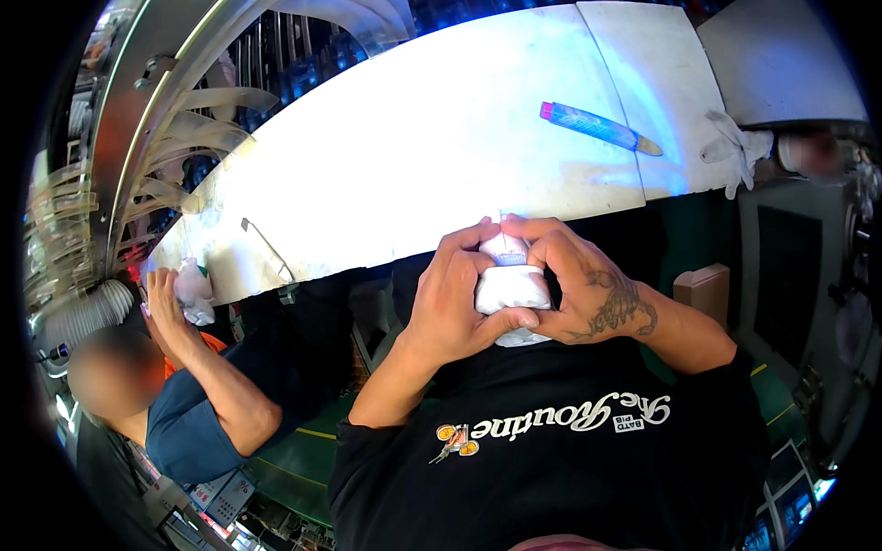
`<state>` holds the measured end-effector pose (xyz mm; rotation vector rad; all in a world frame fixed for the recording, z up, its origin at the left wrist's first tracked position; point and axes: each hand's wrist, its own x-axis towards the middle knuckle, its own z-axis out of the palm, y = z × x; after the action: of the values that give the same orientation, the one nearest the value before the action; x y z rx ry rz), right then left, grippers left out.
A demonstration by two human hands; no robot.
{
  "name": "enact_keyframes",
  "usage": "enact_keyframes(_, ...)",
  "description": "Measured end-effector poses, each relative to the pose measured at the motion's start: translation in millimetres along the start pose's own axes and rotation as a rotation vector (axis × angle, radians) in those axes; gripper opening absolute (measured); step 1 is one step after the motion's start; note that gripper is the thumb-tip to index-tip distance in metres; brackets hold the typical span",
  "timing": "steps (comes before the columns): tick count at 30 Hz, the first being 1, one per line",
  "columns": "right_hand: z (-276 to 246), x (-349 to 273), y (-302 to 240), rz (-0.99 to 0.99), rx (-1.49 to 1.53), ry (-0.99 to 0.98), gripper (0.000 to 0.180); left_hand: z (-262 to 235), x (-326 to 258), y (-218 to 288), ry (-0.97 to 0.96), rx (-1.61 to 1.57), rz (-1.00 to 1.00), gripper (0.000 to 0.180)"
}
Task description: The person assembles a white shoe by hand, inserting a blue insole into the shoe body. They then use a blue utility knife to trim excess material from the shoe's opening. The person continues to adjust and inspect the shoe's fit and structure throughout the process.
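Just off the table's near edge, my left hand and my right hand both grip a soft white bundle. It looks folded or wrapped, and its exact kind cannot be made out. My fingertips meet at its far end, while both thumbs press in from the near side. Part of the bundle is hidden by my fingers. A lower white part shows beneath my thumbs, close to my black shirt.
On the white table lie a blue stick with a pink end and tan tip, a thin pointed tool and a white glove. At left a co-worker handles something white. A brown box stands at right.
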<state>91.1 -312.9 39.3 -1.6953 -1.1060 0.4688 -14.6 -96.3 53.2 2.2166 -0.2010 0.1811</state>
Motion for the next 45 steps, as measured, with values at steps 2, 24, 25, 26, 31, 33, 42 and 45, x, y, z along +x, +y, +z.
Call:
enact_keyframes(2,-0.5,5.9,-0.1,-0.003,-0.028,0.033,0.067,-3.6,7.5,0.0,0.010,-0.029,-0.032,0.069)
enact_keyframes(24,-31.1,53.1,3.2,0.276,0.235,-0.199,0.047,-1.9,28.4,-14.9,-0.040,-0.473,-0.348,0.049)
enact_keyframes(25,-33.9,55.3,3.4,0.284,0.241,-0.206,0.047,-1.8,28.0,-15.5,-0.039,-0.506,-0.380,0.049)
enact_keyframes(26,-35.9,56.0,3.4,0.321,0.253,-0.236,0.047,-1.7,26.7,-15.7,-0.038,-0.538,-0.412,0.049)
enact_keyframes(31,-35.3,52.5,5.5,0.657,0.506,-0.274,0.069,4.3,20.2,-22.2,0.087,-0.528,-0.414,0.052)
enact_keyframes(33,-31.4,51.9,4.0,0.672,0.451,-0.266,0.081,7.8,13.8,-19.6,0.171,-0.532,-0.450,0.052)
enact_keyframes(42,-33.7,61.2,0.0,0.813,0.377,-0.320,0.126,17.8,10.2,-4.6,0.228,-0.825,-0.728,0.096)
enact_keyframes(45,-21.8,50.5,6.3,0.665,0.399,-0.251,0.110,2.4,18.7,-6.3,-0.002,-0.670,-0.752,0.092)
